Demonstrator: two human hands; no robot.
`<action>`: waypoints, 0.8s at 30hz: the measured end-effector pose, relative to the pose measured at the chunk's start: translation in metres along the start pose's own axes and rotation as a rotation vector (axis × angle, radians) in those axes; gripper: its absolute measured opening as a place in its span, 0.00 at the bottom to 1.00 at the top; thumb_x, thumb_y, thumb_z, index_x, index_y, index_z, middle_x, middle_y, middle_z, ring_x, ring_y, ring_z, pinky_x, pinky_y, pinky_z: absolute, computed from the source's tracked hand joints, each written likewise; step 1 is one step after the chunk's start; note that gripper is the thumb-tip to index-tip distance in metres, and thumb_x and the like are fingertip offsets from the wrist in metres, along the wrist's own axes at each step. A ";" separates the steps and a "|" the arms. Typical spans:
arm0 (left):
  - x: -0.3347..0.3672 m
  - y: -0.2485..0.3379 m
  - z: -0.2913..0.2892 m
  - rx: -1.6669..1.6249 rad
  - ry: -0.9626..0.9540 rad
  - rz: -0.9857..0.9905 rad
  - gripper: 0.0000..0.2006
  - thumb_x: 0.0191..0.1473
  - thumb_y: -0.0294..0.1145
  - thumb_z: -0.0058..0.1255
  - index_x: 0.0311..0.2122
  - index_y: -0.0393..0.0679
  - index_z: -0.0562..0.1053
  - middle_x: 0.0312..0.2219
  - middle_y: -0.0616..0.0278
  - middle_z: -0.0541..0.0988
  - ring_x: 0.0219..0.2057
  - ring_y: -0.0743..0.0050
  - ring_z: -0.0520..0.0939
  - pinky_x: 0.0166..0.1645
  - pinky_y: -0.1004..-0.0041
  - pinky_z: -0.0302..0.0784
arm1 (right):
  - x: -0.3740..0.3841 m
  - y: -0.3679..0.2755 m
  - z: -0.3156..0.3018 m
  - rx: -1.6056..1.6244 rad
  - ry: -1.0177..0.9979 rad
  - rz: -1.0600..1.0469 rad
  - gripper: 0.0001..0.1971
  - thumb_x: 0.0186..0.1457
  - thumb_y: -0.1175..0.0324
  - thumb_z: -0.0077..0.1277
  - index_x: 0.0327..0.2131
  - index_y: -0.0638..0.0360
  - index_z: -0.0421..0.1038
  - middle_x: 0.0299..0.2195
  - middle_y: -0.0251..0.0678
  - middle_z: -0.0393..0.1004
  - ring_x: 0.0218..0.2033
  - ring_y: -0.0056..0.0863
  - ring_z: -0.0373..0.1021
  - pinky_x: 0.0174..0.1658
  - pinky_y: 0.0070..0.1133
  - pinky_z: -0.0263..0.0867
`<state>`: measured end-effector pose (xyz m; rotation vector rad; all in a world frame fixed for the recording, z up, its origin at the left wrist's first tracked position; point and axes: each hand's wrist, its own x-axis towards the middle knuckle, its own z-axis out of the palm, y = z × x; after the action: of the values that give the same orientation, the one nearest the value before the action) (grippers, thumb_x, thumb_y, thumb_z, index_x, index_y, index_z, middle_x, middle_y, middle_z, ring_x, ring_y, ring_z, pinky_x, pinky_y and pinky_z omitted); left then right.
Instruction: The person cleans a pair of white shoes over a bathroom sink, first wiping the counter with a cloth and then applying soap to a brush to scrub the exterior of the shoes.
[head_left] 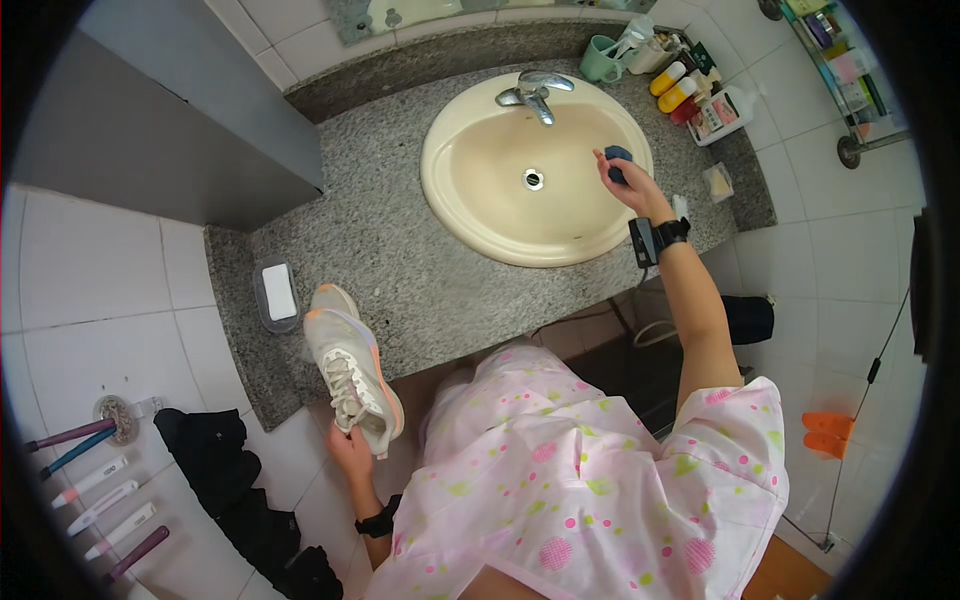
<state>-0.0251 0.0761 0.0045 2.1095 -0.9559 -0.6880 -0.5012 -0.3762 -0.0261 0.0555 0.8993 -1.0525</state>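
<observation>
White tiles point(90, 260) are lining the walls around a grey speckled tabletop point(380, 200), as I am seeing it from my remote station. Pink-dotted clothing point(590, 470) is filling the lower middle of my view. Set into the tabletop, a cream sink point(480, 220) is sitting below a chrome tap point(538, 92). Left of the sink, a pale shoe point(335, 345) is reaching past the tabletop's front edge, and part of a second shoe point(336, 296) is showing behind its far end. The left hand point(350, 448) is gripping the near end, fingers closed on it. The right hand point(634, 186) is hovering over the sink's right side, fingers curling around a small dark blue thing point(619, 155) that I cannot identify.
</observation>
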 end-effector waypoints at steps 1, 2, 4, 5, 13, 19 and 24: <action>0.000 0.000 0.001 -0.001 -0.001 0.000 0.11 0.45 0.22 0.41 0.35 0.32 0.72 0.27 0.48 0.76 0.29 0.54 0.78 0.36 0.63 0.71 | 0.006 0.003 0.005 -0.089 -0.036 -0.057 0.19 0.57 0.81 0.41 0.52 0.65 0.55 0.45 0.47 0.63 0.43 0.33 0.67 0.43 0.24 0.71; 0.000 0.000 0.002 -0.011 0.004 0.017 0.11 0.45 0.22 0.41 0.35 0.32 0.72 0.27 0.48 0.76 0.29 0.53 0.77 0.36 0.63 0.70 | 0.012 0.006 0.009 -0.178 -0.070 -0.114 0.16 0.56 0.79 0.44 0.49 0.62 0.59 0.40 0.43 0.66 0.37 0.27 0.68 0.36 0.19 0.71; -0.003 -0.001 0.003 -0.017 0.010 0.027 0.11 0.45 0.22 0.41 0.34 0.32 0.72 0.26 0.47 0.76 0.28 0.52 0.77 0.36 0.62 0.70 | 0.017 0.005 0.034 -0.162 -0.016 -0.071 0.14 0.55 0.77 0.48 0.46 0.59 0.62 0.35 0.38 0.66 0.33 0.23 0.66 0.32 0.17 0.68; -0.004 -0.002 0.004 -0.015 0.008 0.036 0.11 0.45 0.22 0.42 0.34 0.32 0.72 0.26 0.47 0.75 0.28 0.50 0.77 0.36 0.62 0.70 | 0.016 0.007 0.048 -0.145 0.038 -0.030 0.12 0.54 0.74 0.52 0.42 0.56 0.65 0.30 0.34 0.66 0.28 0.19 0.64 0.29 0.15 0.65; -0.008 0.011 0.009 0.020 -0.039 0.012 0.11 0.45 0.22 0.42 0.35 0.31 0.72 0.26 0.44 0.75 0.29 0.45 0.76 0.36 0.62 0.70 | 0.040 0.026 0.078 -0.452 0.103 -0.140 0.19 0.53 0.51 0.55 0.22 0.49 0.58 0.16 0.25 0.56 0.16 0.16 0.54 0.16 0.14 0.48; -0.008 0.020 0.013 0.055 -0.048 -0.017 0.13 0.46 0.21 0.39 0.37 0.30 0.72 0.28 0.47 0.77 0.32 0.53 0.79 0.39 0.65 0.71 | 0.061 0.049 0.091 -0.535 0.183 -0.185 0.16 0.60 0.55 0.43 0.21 0.48 0.55 0.15 0.25 0.53 0.14 0.17 0.49 0.16 0.16 0.42; -0.007 0.025 0.016 -0.007 -0.056 0.007 0.13 0.46 0.22 0.40 0.37 0.30 0.72 0.28 0.46 0.77 0.32 0.53 0.79 0.39 0.65 0.71 | 0.070 0.053 0.098 -0.567 0.184 -0.222 0.14 0.60 0.60 0.38 0.22 0.49 0.53 0.14 0.25 0.50 0.13 0.17 0.46 0.15 0.18 0.39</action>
<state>-0.0508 0.0638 0.0149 2.0892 -0.9888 -0.7496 -0.3868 -0.4423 -0.0276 -0.4357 1.3675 -0.9703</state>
